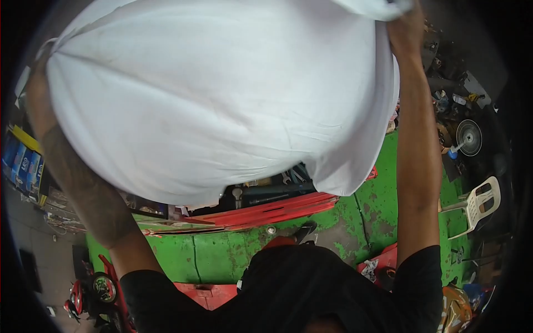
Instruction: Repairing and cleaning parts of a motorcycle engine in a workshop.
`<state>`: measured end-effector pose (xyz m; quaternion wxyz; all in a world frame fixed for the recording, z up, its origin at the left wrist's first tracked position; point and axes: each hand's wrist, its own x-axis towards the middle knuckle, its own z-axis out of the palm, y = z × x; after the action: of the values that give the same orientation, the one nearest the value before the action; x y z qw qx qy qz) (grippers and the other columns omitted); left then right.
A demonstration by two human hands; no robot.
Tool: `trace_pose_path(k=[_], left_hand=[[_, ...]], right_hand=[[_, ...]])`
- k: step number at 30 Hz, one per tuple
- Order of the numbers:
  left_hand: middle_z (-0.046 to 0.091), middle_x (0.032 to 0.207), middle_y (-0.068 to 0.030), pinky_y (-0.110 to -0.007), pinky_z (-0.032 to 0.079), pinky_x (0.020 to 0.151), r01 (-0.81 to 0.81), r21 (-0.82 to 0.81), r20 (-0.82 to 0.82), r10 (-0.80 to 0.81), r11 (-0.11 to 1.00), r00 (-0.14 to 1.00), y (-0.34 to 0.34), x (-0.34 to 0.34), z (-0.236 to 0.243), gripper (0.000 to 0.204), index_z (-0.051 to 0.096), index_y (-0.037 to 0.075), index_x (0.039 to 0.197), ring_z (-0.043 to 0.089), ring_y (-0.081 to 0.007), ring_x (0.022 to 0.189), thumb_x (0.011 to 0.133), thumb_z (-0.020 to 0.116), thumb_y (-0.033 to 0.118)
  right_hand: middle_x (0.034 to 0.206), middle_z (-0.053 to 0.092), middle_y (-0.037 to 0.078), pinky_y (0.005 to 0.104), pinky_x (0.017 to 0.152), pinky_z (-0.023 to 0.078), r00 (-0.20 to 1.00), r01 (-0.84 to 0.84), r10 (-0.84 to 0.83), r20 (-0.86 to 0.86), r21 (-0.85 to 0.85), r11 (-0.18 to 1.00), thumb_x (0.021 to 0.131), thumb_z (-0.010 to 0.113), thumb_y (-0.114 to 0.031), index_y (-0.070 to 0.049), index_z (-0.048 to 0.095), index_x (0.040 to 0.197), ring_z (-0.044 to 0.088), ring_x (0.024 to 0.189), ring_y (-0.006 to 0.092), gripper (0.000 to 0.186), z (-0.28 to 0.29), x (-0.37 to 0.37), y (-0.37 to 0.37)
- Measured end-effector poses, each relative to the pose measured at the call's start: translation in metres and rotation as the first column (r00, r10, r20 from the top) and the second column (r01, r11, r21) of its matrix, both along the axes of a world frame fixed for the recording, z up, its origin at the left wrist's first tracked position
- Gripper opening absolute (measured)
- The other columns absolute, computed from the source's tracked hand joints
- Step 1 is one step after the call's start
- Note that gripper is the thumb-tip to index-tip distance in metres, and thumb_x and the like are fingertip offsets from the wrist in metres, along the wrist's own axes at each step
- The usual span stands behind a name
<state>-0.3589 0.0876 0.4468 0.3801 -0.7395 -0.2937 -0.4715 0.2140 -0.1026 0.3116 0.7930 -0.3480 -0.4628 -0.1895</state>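
Observation:
A large white cloth (222,94) is stretched up between my raised arms and fills the upper middle of the view. My left hand (41,64) is at its far left edge, mostly behind the fabric, where the cloth bunches. My right hand (407,30) is closed on its top right edge. Below the cloth's lower edge shows a red-framed tray (277,207) with wrenches (294,175) and other tools, partly covered from view.
A green floor (350,233) with peeled patches lies below, with red pieces (205,294). A white plastic chair (480,202), round fan (469,136) and clutter stand right. Blue packs (19,161) and a red motorbike (78,297) are left.

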Motion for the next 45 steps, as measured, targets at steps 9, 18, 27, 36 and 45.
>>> trace_pose_path(k=[9, 18, 27, 36, 45], left_hand=[[0.07, 0.109, -0.0201, -0.04, 0.049, 0.091, 0.329, -0.761, 0.353, -0.07, 0.559, 0.933, 0.154, 0.091, -0.245, 0.035, 0.065, 0.003, 0.12, 0.067, -0.0326, 0.101, 0.093, 0.055, 0.024], [0.064, 0.129, -0.0158, -0.038, 0.043, 0.098, 0.562, -0.806, 0.59, 0.177, 0.187, 0.788, 0.192, 0.101, -0.418, 0.039, 0.063, 0.003, 0.126, 0.06, -0.03, 0.115, 0.091, 0.061, 0.019], [0.064, 0.125, -0.0147, -0.036, 0.046, 0.096, 0.315, -0.865, 0.273, -0.159, 0.391, 0.949, 0.069, 0.071, -0.347, 0.043, 0.058, 0.002, 0.129, 0.061, -0.0258, 0.112, 0.093, 0.064, 0.025], [0.066, 0.112, -0.0069, -0.037, 0.053, 0.081, 0.475, -0.372, 0.331, 0.364, -0.798, 0.871, -0.214, 0.01, -0.517, 0.038, 0.058, 0.003, 0.118, 0.067, -0.0198, 0.091, 0.095, 0.067, 0.032], [0.063, 0.093, -0.0053, -0.034, 0.049, 0.075, 0.871, 0.002, 0.474, 0.768, -0.491, 0.431, -0.209, 0.036, -0.617, 0.027, 0.061, 0.006, 0.107, 0.062, -0.0177, 0.083, 0.092, 0.072, 0.026]], right_hand=[[0.103, 0.069, 0.023, 0.0409, 0.087, 0.052, 0.904, 0.413, -0.38, 0.196, -0.625, 0.662, 0.082, 0.071, -0.011, 0.0, 0.06, 0.109, 0.067, 0.102, 0.0382, 0.031, -0.133, -0.012, 0.071], [0.088, 0.071, 0.017, 0.0373, 0.075, 0.052, 0.974, 0.084, -0.228, -0.011, -0.911, 0.403, 0.084, 0.073, -0.02, 0.001, 0.065, 0.103, 0.07, 0.083, 0.028, 0.029, -0.246, -0.013, 0.059], [0.074, 0.059, 0.001, 0.0253, 0.062, 0.042, 0.977, -0.201, 0.021, -0.214, -0.87, 0.45, 0.085, 0.078, -0.028, 0.002, 0.067, 0.094, 0.05, 0.07, 0.0076, 0.034, -0.235, -0.109, -0.114], [0.072, 0.058, 0.001, 0.0276, 0.056, 0.043, 0.804, -0.567, -0.176, -0.568, -0.821, 0.06, 0.082, 0.082, -0.029, 0.0, 0.065, 0.091, 0.052, 0.068, 0.0079, 0.035, -0.396, -0.25, -0.269], [0.099, 0.061, 0.005, 0.0326, 0.081, 0.05, 0.668, -0.727, 0.039, -0.743, -0.664, -0.176, 0.089, 0.073, -0.035, -0.005, 0.059, 0.111, 0.06, 0.093, 0.0153, 0.04, -0.464, -0.34, -0.259]])
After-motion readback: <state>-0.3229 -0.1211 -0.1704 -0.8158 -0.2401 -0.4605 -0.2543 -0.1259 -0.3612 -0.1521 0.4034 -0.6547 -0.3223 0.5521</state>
